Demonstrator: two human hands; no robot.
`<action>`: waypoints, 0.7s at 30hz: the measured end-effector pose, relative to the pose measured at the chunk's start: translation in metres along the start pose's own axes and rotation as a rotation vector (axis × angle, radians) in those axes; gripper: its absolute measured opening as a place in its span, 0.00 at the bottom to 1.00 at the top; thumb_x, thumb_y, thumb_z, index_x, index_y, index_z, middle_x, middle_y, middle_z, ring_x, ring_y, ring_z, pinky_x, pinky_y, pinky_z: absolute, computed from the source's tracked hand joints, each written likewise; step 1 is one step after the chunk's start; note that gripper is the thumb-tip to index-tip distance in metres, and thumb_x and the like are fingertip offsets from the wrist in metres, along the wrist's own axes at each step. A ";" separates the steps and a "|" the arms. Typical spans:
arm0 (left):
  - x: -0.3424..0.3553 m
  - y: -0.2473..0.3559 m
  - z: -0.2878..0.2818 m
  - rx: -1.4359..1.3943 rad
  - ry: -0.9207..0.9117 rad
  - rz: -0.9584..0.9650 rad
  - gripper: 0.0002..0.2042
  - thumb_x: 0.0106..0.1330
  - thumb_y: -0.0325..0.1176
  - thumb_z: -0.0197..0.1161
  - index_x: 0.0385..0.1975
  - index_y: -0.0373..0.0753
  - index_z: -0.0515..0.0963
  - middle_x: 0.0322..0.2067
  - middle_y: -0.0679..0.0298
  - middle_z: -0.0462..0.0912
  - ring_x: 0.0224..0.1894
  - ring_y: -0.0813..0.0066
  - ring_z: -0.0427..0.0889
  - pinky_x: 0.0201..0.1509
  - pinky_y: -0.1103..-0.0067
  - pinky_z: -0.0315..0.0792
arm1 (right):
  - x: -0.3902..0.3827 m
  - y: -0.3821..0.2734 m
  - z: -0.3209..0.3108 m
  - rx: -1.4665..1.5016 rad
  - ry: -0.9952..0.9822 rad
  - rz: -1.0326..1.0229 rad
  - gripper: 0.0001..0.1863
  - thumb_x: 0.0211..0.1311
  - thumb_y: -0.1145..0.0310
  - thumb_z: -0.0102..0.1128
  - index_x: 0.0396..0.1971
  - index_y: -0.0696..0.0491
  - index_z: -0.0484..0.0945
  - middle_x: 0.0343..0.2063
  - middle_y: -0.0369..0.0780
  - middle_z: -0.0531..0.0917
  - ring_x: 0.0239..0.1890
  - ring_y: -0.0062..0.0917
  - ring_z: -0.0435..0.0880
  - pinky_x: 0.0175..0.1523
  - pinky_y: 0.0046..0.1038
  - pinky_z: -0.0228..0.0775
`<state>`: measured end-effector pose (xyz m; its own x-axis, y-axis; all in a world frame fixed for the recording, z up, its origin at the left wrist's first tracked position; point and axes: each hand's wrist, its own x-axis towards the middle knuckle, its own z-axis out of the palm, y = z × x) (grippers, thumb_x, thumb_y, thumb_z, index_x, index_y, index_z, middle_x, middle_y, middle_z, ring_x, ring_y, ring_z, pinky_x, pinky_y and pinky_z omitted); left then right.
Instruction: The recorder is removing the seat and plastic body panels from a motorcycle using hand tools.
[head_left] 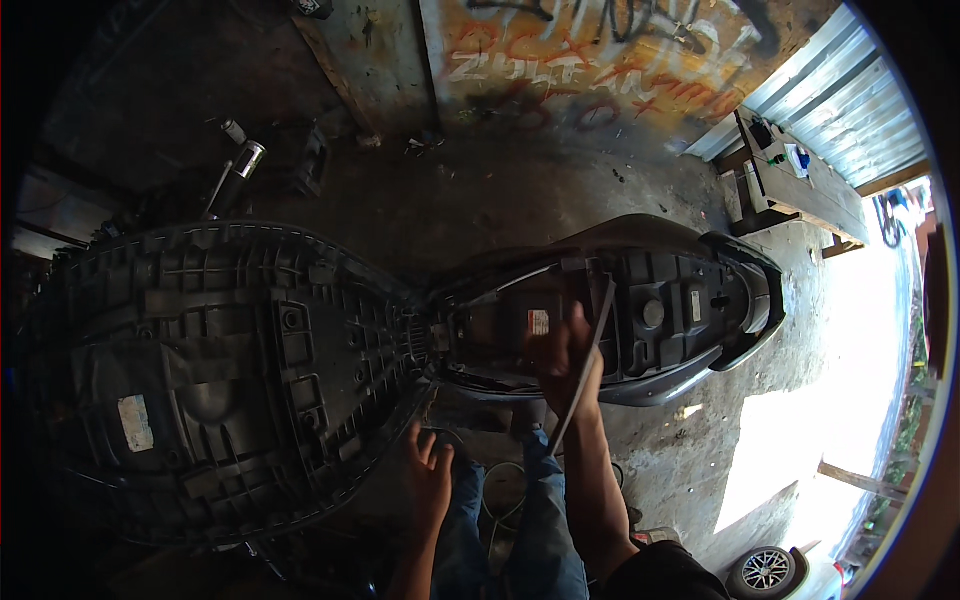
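My right hand (pixel 572 358) is closed on a long thin grey strip (pixel 606 305), slanted across the hand and wrist. It is over the open under-seat compartment (pixel 500 335) of a scooter; the fingers are dark and partly blurred. A red-and-white label (pixel 538 322) sits in the compartment beside the hand. My left hand (pixel 431 468) is open, fingers apart, holding nothing. It hangs close to the lower edge of the raised seat (pixel 215 375), whose ribbed black underside faces up at the left.
The scooter's tail (pixel 762 300) points right, past a round cap (pixel 652 313). A wooden bench (pixel 800 185) holds small items at the upper right. A wheel (pixel 766 572) lies at the lower right. A painted wall (pixel 590 85) stands behind; a silver cylinder (pixel 248 160) is upper left.
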<state>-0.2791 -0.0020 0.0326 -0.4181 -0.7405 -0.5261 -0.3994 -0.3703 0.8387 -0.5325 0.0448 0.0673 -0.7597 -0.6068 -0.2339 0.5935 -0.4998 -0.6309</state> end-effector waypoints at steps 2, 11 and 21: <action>0.008 -0.001 0.014 0.015 -0.080 0.011 0.25 0.72 0.30 0.57 0.66 0.33 0.61 0.68 0.51 0.63 0.70 0.55 0.64 0.72 0.65 0.61 | -0.020 -0.022 -0.009 0.084 -0.001 -0.053 0.34 0.80 0.53 0.33 0.07 0.46 0.61 0.06 0.31 0.61 0.12 0.21 0.55 0.41 0.29 0.60; 0.189 0.074 0.098 0.358 0.019 0.519 0.12 0.72 0.28 0.55 0.51 0.34 0.78 0.50 0.54 0.83 0.55 0.59 0.82 0.60 0.69 0.73 | -0.141 -0.080 -0.082 -0.560 0.390 0.318 0.32 0.78 0.50 0.41 0.10 0.48 0.66 0.09 0.31 0.65 0.14 0.18 0.61 0.32 0.28 0.59; 0.345 0.088 0.100 1.003 -0.548 -0.466 0.20 0.67 0.40 0.63 0.50 0.29 0.78 0.52 0.47 0.80 0.43 0.54 0.85 0.38 0.69 0.86 | -0.242 -0.004 -0.251 -0.992 0.673 0.715 0.30 0.73 0.44 0.48 0.16 0.50 0.74 0.15 0.28 0.71 0.19 0.13 0.67 0.26 0.25 0.55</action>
<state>-0.5401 -0.2343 -0.0890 -0.2583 -0.2311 -0.9380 -0.9501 0.2367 0.2033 -0.4180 0.3491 -0.0595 -0.5236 0.0103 -0.8519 0.6840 0.6012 -0.4131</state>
